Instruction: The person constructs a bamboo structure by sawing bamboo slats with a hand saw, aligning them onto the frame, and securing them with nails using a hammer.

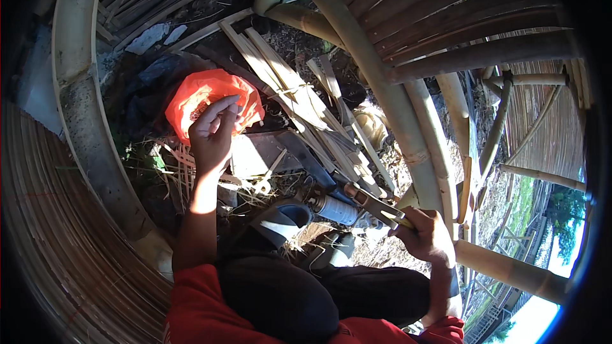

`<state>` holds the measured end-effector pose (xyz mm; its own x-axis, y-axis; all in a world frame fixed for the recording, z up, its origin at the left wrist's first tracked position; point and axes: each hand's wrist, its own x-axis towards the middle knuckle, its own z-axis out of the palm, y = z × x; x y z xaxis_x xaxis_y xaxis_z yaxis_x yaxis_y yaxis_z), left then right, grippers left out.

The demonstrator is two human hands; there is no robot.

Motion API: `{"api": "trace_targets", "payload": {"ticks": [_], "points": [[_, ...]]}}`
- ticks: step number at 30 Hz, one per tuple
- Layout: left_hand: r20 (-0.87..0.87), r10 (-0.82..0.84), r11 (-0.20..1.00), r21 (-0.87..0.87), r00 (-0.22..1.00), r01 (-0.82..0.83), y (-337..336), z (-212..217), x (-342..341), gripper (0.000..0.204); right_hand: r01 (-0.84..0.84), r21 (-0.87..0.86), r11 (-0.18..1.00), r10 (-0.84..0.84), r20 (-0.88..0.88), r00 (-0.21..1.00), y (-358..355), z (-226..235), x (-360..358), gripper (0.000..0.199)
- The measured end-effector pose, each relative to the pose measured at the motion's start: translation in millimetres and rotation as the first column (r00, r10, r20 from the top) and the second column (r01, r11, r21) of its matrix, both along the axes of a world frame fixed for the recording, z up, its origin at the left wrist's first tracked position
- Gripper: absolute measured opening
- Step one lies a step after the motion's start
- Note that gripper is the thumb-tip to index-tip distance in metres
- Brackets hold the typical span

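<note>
From the head view, the person's left hand (213, 132) reaches into an orange plastic bag (204, 99) lying on the ground; the fingertips are pinched together, but what they pinch is too small to see. The right hand (426, 236) is closed around a thin bamboo strip (373, 204), near a thick bamboo pole (389, 99). A metal can (335, 209) lies beside a dark sandal (284, 220). Loose bamboo slats (299, 99) lie behind it, half in deep shadow.
</note>
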<state>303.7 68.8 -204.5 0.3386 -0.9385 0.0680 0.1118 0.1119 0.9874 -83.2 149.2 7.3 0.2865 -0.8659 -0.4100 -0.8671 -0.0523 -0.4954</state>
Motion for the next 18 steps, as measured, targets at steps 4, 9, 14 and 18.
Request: {"api": "trace_targets", "payload": {"ticks": [4,9,14,18], "points": [[-0.332,-0.289,0.957,-0.136,0.898,0.258,-8.4,43.5,-86.4,0.028,0.163,0.121,0.979,-0.153,-0.085,0.984,6.3,14.9,-11.4,0.023],[-0.361,-0.306,0.938,-0.271,0.881,0.215,-36.0,48.5,-143.2,0.018,0.304,-0.266,0.915,-0.325,-0.034,0.945,1.7,19.7,-2.1,0.029],[-0.258,-0.236,0.971,-0.110,0.937,0.214,-67.9,71.0,-161.3,0.016,0.053,-0.673,0.738,-0.257,-0.207,0.944,-60.8,44.3,12.8,0.032],[-0.531,-0.328,0.906,0.057,0.781,0.419,-83.2,99.9,-160.5,0.017,0.150,-0.784,0.602,-0.342,-0.083,0.936,-82.2,27.8,1.3,0.035]]}}
